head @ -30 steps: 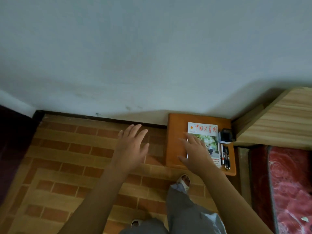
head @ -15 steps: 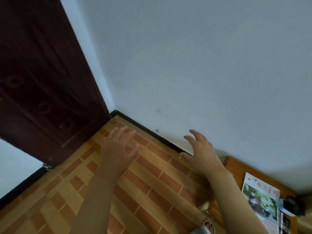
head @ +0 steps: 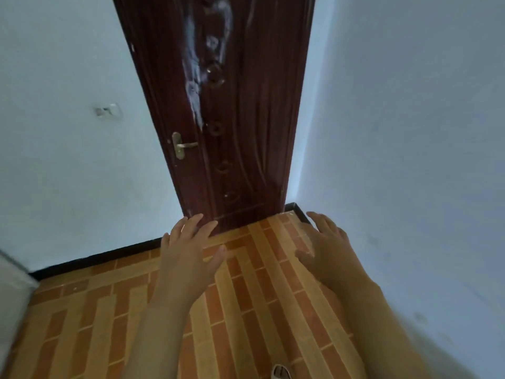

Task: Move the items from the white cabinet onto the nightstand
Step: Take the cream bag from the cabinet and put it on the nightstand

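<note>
A: Two hands, both mine, reach out ahead of me at about the same height. My left hand [head: 188, 251] has its fingers straight and spread, back of the hand up, and it holds nothing. My right hand [head: 326, 248] is likewise spread, fingers slightly bent at the tips, and it grips nothing.

B: What lies under them?

A: A floor [head: 246, 310] of orange and tan brick-patterned tiles runs beneath both forearms. Neither hand touches it as far as I can tell; they hang above it.

B: And beyond the fingertips?

A: A dark red-brown door [head: 246, 110] stands straight ahead, just past my left fingertips, shut against its frame. A brass lever handle [head: 181, 145] sits on its left edge, well above my left hand. A pale streaked glare runs down the panel above that.

B: To either side?

A: A pale wall [head: 68, 160] extends to the left of my left hand, bearing a small white switch plate [head: 108, 110]. Another pale wall [head: 410, 132] rises just to the right of my right hand. A black skirting strip [head: 90, 259] borders the floor beyond my left hand.

B: Where are the cabinet, the nightstand and the items?

A: None of them shows in this view. A pale edge [head: 11, 280] at far left, well apart from my left hand, is too cropped to identify. A shoe tip [head: 281, 372] shows below, between my forearms.
</note>
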`<state>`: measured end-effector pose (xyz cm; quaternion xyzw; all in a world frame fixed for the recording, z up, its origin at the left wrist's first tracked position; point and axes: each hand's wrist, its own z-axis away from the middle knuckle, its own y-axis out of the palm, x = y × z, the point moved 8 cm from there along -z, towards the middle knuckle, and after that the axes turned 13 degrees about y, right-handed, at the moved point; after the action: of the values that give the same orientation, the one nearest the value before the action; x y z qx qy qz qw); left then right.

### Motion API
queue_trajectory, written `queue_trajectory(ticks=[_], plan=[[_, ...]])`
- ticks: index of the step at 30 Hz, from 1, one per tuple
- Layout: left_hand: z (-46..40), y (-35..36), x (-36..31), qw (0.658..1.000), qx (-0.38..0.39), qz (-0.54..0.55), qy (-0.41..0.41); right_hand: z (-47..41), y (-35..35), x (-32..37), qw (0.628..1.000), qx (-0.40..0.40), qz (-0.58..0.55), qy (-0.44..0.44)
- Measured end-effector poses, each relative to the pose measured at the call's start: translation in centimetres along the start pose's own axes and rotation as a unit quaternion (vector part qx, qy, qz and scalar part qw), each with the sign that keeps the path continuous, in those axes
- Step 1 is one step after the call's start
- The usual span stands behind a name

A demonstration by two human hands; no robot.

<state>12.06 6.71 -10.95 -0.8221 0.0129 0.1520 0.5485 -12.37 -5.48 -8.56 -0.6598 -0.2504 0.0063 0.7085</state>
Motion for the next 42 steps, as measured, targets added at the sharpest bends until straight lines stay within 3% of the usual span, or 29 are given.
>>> queue_trajectory(ticks=[10,22,27,32,42], plan=[[-2.3,-2.3,10.0,0.99,-0.036,-0.061,-0.124,-13.6,7.5,8.5,0.991,0.075,0.024,-0.112],[-11.6,-1.7,15.9,0.981,-0.026,-0.104,-0.164,-27.6,12.7,17.5,0.97,0.145,-0.049,-0.191],[-12.1,-1.4,19.4,0.974,-0.001,-0.123,-0.19,-30.1,15.9,19.6,0.961,0.192,-0.057,-0.192],[-11.9,-3.0,23.4,0.967,-0.026,-0.129,-0.217,-31.6,17.6,24.6,0.953,0.21,-0.049,-0.214],[-4.8,-10.1,36.8,0.943,-0.08,-0.133,-0.295,-29.2,22.8,42.8,0.926,0.208,-0.062,-0.311]])
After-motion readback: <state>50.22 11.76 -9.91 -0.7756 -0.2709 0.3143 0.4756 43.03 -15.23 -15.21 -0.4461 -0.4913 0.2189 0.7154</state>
